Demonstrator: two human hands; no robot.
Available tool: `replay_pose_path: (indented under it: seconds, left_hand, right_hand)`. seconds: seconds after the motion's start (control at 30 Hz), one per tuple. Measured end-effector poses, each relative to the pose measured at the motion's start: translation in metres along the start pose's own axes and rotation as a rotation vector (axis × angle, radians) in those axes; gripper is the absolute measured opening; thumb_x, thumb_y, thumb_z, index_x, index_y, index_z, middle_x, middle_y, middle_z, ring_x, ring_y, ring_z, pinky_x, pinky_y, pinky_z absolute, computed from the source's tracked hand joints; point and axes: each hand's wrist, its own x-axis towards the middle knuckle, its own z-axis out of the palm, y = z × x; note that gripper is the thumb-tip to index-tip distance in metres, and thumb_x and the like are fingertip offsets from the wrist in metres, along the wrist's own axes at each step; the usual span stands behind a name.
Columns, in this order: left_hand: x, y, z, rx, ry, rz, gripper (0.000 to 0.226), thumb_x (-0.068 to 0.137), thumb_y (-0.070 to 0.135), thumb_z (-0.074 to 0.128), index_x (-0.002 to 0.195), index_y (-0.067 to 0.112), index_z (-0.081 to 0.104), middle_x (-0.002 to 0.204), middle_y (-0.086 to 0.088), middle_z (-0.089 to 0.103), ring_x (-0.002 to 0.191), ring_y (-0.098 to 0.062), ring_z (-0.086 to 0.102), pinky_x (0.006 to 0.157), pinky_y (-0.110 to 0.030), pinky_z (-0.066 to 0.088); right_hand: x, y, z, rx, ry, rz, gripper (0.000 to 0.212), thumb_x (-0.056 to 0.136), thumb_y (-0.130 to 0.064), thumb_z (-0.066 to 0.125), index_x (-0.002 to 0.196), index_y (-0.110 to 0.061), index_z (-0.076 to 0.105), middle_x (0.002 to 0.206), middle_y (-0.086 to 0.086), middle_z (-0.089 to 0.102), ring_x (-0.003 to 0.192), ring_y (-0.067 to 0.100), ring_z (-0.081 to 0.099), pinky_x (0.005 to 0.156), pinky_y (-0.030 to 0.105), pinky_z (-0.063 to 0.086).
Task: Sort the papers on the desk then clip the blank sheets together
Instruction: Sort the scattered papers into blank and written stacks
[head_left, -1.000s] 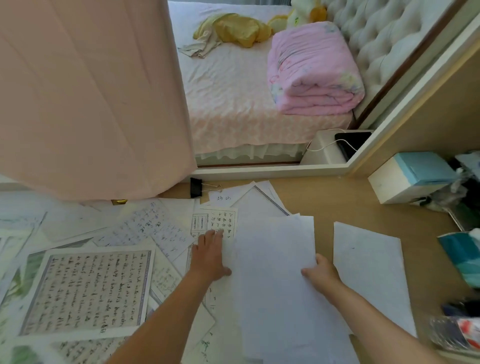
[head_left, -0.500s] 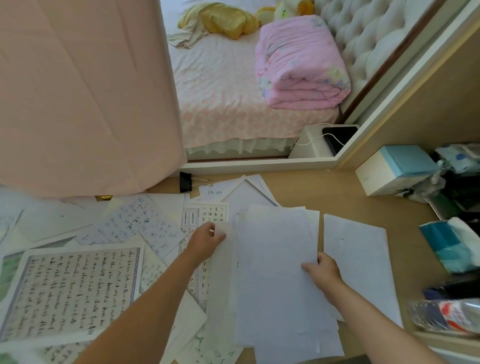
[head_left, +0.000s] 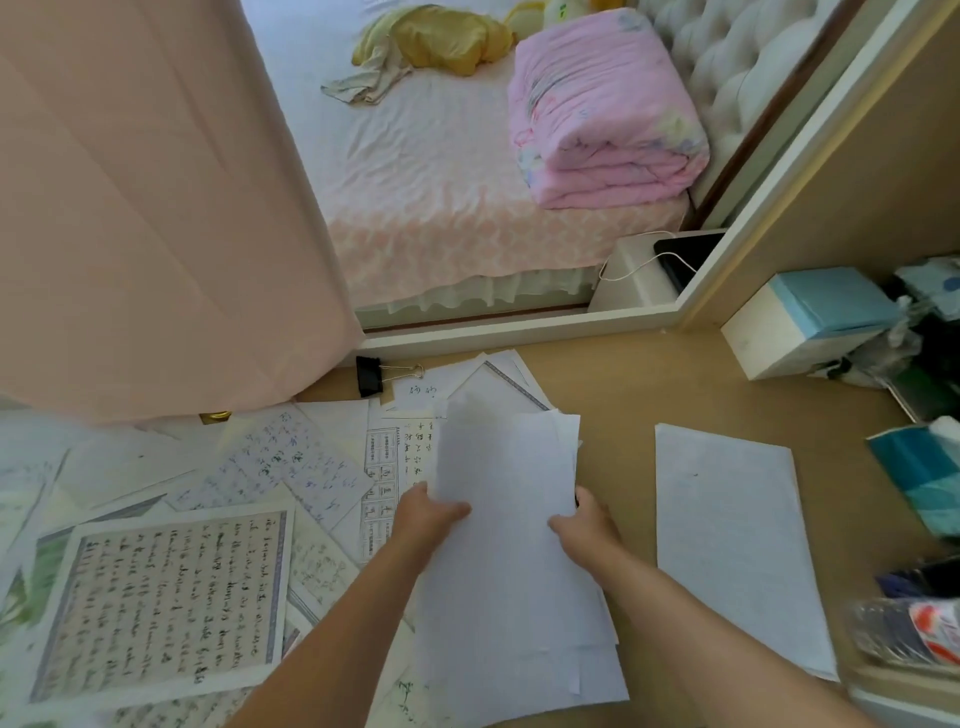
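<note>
Paper covers much of the wooden counter (head_left: 618, 384). In the middle, both hands hold a stack of blank sheets (head_left: 509, 582). The left hand (head_left: 431, 514) grips the stack's left edge, with its thumb on top of the paper. The right hand (head_left: 587, 525) grips the right edge the same way. The sheets in the stack are not lined up, and some edges stick out at the far end and the near end.

To the right of the stack, and apart from it, another blank sheet (head_left: 727, 535) lies flat on the counter. To the left of the stack lie many written pages (head_left: 291, 457), one over another. The biggest is a bordered page (head_left: 161, 597) full of dark writing, well to the left. A printed form (head_left: 384, 467) with little boxes lies just left of the stack.

Beyond the stack and a bit left, a black binder clip (head_left: 370, 374) sits on the counter. It is right by the bottom of a pink curtain (head_left: 156, 208). Far beyond the stack is a bed (head_left: 415, 197) with a folded pink blanket (head_left: 602, 114) on it.

Far to the right of the stack are a white and blue box (head_left: 810, 322), a teal pack (head_left: 919, 478) and a blurry bottle (head_left: 914, 629).
</note>
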Motion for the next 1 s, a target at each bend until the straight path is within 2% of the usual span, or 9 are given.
replay_pose_path:
  seconds: [0.13, 0.3, 0.37, 0.47, 0.53, 0.63, 0.7, 0.87, 1.0]
  left_hand:
    - [-0.002, -0.001, -0.016, -0.058, 0.157, 0.009, 0.034, 0.076, 0.004, 0.074, 0.107, 0.008, 0.063, 0.096, -0.011, 0.07, 0.082, -0.028, 0.068, 0.074, -0.041, 0.059]
    - [-0.009, -0.011, -0.034, -0.048, 0.001, 0.039, 0.057, 0.069, 0.005, 0.074, 0.122, 0.012, 0.055, 0.112, -0.01, 0.067, 0.097, -0.028, 0.067, 0.078, -0.04, 0.057]
    - [-0.012, -0.009, -0.033, -0.022, 0.022, 0.053, 0.049, 0.073, 0.002, 0.07, 0.12, 0.009, 0.059, 0.109, -0.012, 0.069, 0.092, -0.027, 0.068, 0.072, -0.035, 0.057]
    - [-0.016, 0.0, -0.043, -0.083, 0.012, 0.066, 0.033, 0.083, -0.002, 0.067, 0.114, 0.009, 0.064, 0.105, -0.012, 0.071, 0.091, -0.028, 0.069, 0.073, -0.036, 0.056]
    - [-0.021, 0.004, -0.059, -0.108, -0.062, 0.089, 0.031, 0.086, -0.002, 0.066, 0.115, 0.01, 0.065, 0.107, -0.01, 0.073, 0.097, -0.03, 0.07, 0.082, -0.041, 0.057]
    - [-0.029, 0.011, -0.081, -0.158, -0.084, 0.136, 0.032, 0.086, -0.002, 0.064, 0.116, 0.011, 0.066, 0.11, -0.011, 0.073, 0.102, -0.032, 0.069, 0.093, -0.05, 0.053]
    - [-0.041, 0.019, -0.088, -0.222, -0.044, 0.186, 0.033, 0.086, 0.001, 0.067, 0.116, 0.013, 0.066, 0.108, -0.008, 0.074, 0.1, -0.029, 0.07, 0.089, -0.047, 0.055]
    - [-0.079, 0.046, -0.096, -0.346, 0.091, 0.383, 0.027, 0.085, 0.013, 0.074, 0.11, 0.02, 0.067, 0.101, 0.0, 0.074, 0.092, -0.021, 0.072, 0.077, -0.04, 0.059]
    - [-0.108, 0.059, -0.106, -0.369, 0.137, 0.527, 0.038, 0.079, 0.015, 0.08, 0.109, 0.028, 0.062, 0.1, 0.01, 0.071, 0.088, -0.007, 0.069, 0.071, -0.027, 0.057]
  right_hand:
    - [0.007, 0.005, -0.006, -0.292, 0.119, -0.013, 0.056, 0.086, -0.029, 0.054, 0.14, -0.022, 0.044, 0.137, 0.01, 0.04, 0.129, 0.03, 0.036, 0.105, 0.038, 0.038]
    - [0.006, 0.001, 0.002, -0.508, 0.122, -0.16, 0.052, 0.083, -0.029, 0.053, 0.135, -0.024, 0.046, 0.138, 0.006, 0.036, 0.124, 0.028, 0.032, 0.101, 0.035, 0.033]
    - [0.001, -0.004, 0.009, -0.54, 0.114, -0.187, 0.062, 0.083, -0.031, 0.052, 0.143, -0.026, 0.039, 0.145, 0.007, 0.029, 0.129, 0.029, 0.027, 0.106, 0.037, 0.029]
    - [-0.003, -0.015, 0.014, -0.311, 0.155, -0.221, 0.08, 0.082, -0.038, 0.061, 0.152, -0.024, 0.023, 0.152, 0.003, 0.021, 0.139, 0.027, 0.02, 0.114, 0.04, 0.024]
    - [-0.006, -0.026, 0.009, 0.022, 0.077, -0.193, 0.092, 0.078, -0.035, 0.071, 0.153, -0.024, 0.02, 0.147, -0.005, 0.033, 0.135, 0.02, 0.034, 0.113, 0.039, 0.032]
    - [-0.014, -0.043, 0.001, 0.289, -0.118, -0.219, 0.051, 0.079, -0.021, 0.076, 0.126, -0.021, 0.057, 0.12, -0.005, 0.068, 0.103, 0.014, 0.067, 0.096, 0.044, 0.054]
    - [-0.024, -0.055, 0.002, 0.304, -0.147, -0.264, 0.024, 0.082, -0.011, 0.075, 0.104, -0.019, 0.068, 0.101, -0.001, 0.075, 0.092, 0.018, 0.072, 0.089, 0.048, 0.057]
    - [-0.063, -0.088, 0.006, 0.45, -0.029, -0.365, 0.01, 0.085, -0.003, 0.07, 0.09, -0.012, 0.073, 0.087, 0.004, 0.077, 0.083, 0.026, 0.074, 0.079, 0.045, 0.06]
    - [-0.095, -0.103, 0.001, 0.47, 0.074, -0.518, 0.013, 0.085, -0.001, 0.07, 0.085, -0.014, 0.071, 0.081, 0.003, 0.074, 0.073, 0.017, 0.069, 0.068, 0.036, 0.057]
